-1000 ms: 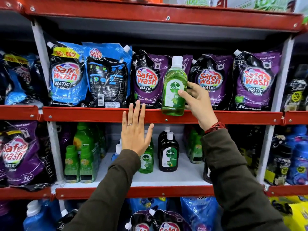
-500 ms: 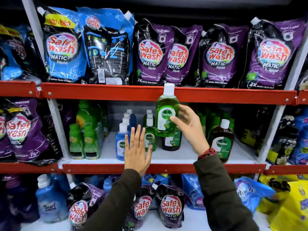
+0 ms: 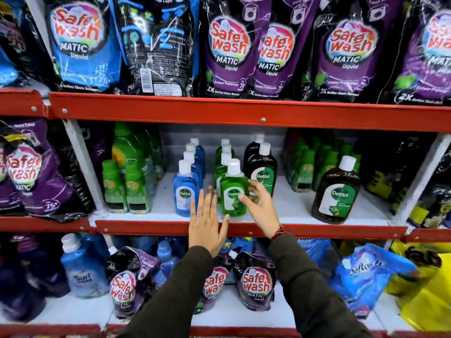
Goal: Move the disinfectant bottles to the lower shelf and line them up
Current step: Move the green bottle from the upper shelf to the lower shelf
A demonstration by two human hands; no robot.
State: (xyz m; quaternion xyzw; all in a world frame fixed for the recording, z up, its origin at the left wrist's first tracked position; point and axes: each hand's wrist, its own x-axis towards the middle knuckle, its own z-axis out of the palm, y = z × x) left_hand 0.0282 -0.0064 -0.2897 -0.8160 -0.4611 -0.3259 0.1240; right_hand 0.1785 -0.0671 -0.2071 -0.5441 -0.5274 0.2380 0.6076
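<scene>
— Four blue Dettol bottles (image 3: 186, 191) stand in a file on the middle shelf (image 3: 244, 228), front to back, white caps all in a row.

— And beside them the green file: I count four caps there too, with the green Dettol bottle (image 3: 233, 191) at the front, upright, its base on the white shelf board just behind the red lip.

— The right hand (image 3: 260, 206) is on it. Thumb across the label, fingers curled round the bottle's right side, a loose clasp.

— The left hand (image 3: 207, 223) is flat and wide, fingers spread and pointing up, a ring on one finger. It sits in front of the gap between the blue and green files; whether it touches either bottle, I can't tell from here.

— Right of the green file, two brown Dettol bottles (image 3: 262, 172) stand one behind the other, and a third, larger brown bottle (image 3: 338, 191) stands well apart to the right.

— Above, three purple Safewash pouches (image 3: 227, 50) face front clearly, a fourth cut by the edge.
</scene>
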